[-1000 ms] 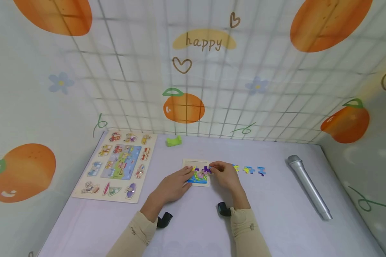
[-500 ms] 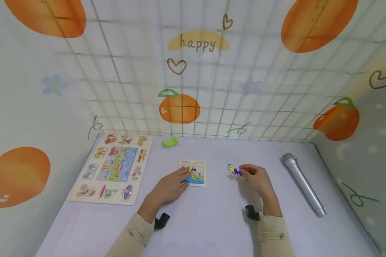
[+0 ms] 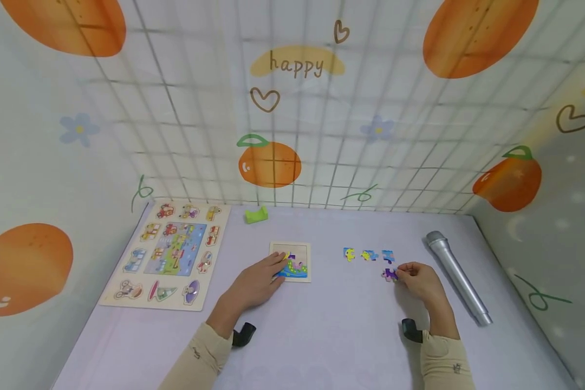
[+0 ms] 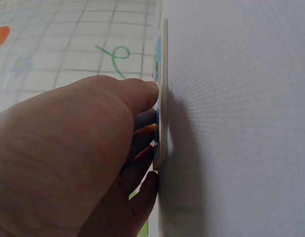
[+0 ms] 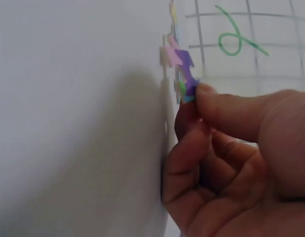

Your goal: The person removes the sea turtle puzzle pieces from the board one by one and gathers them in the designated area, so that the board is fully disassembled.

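Observation:
My right hand (image 3: pixel 421 281) pinches a purple and pink jigsaw piece (image 3: pixel 390 274) between thumb and index finger, close over the table. In the right wrist view the same jigsaw piece (image 5: pixel 184 69) tilts at the fingertips. Just behind it lies a row of three loose jigsaw pieces (image 3: pixel 369 255), blue and yellow. My left hand (image 3: pixel 260 281) rests with extended fingers on the left side of a small wooden puzzle tray (image 3: pixel 309 262). Several joined pieces fill the lower part of that tray; the fingers hide some of them. The left wrist view shows the thumb on the tray edge (image 4: pixel 164 98).
A large wooden vehicle puzzle board (image 3: pixel 205 298) lies at the left. A small green block (image 3: pixel 256 215) sits at the back, and a silver toy microphone (image 3: pixel 458 277) lies at the right. A printed cloth wall (image 3: pixel 317 119) rises behind the table.
My right hand has carried the purple piece away from the tray, rightward past the row of loose pieces and then nearer the front. My left hand has stayed on the tray.

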Demonstrator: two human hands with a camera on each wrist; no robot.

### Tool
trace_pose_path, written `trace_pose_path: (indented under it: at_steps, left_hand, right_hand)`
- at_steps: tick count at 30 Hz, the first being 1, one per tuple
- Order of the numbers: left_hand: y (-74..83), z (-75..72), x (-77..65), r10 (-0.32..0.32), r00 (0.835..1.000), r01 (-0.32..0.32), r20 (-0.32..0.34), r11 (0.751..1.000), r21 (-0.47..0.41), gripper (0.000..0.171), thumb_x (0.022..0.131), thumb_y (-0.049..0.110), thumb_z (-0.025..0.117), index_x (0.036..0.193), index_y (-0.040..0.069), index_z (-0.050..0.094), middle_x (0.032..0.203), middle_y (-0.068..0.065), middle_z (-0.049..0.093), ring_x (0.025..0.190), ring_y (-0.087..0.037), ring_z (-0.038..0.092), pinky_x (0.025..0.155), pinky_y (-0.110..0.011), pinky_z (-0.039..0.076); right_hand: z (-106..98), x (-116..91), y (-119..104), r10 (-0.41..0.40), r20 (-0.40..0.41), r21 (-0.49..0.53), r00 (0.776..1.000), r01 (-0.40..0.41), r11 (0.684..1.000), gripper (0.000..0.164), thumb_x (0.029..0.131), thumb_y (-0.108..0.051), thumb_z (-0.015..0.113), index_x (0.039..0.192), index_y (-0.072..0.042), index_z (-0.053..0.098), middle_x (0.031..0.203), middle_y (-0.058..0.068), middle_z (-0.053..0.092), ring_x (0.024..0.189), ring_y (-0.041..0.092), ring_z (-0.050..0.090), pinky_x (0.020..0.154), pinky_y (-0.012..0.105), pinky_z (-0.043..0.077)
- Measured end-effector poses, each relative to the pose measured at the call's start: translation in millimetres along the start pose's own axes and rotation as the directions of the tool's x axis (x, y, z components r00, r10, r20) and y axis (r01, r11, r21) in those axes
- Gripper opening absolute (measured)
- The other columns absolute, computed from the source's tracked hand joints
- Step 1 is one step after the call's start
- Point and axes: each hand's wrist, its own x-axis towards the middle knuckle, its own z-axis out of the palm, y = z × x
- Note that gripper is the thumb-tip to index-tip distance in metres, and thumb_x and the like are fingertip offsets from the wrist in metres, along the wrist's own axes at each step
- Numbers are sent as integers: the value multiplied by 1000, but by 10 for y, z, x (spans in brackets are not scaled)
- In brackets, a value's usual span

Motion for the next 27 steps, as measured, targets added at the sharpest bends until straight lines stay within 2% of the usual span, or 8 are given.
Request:
trace_pose_path:
  at_steps: [8,17,27]
  left_hand:
    - [-17,20,-3,-4,1000,4,-12,1000,-3,54,106,39,53,156,19,45,166,5,34,156,-16,29,125,-39,34]
    - [-18,26,-7,-7,1000,6,-10,1000,-17,54,106,39,52,156,19,44,167,5,33,156,-16,29,125,-39,33]
    - [-20,24,-2,-21,1000,21,-10,999,-26,55,106,40,52,156,20,44,167,6,32,156,-15,28,125,-40,33]
  right_hand:
    - [-26,42,-5,39,1,-61,999,-39,997,32,100,-25,62,111,4,70,111,23,69,99,32,60,73,31,43]
    - [-6,45,10,68,-52,-73,996,-71,995,33,95,-28,66,105,3,71,106,23,70,96,34,62,72,33,44]
    - [7,46,22,47,-93,-79,995,-55,995,32,92,-29,70,100,2,73,105,23,72,95,36,62,72,33,44]
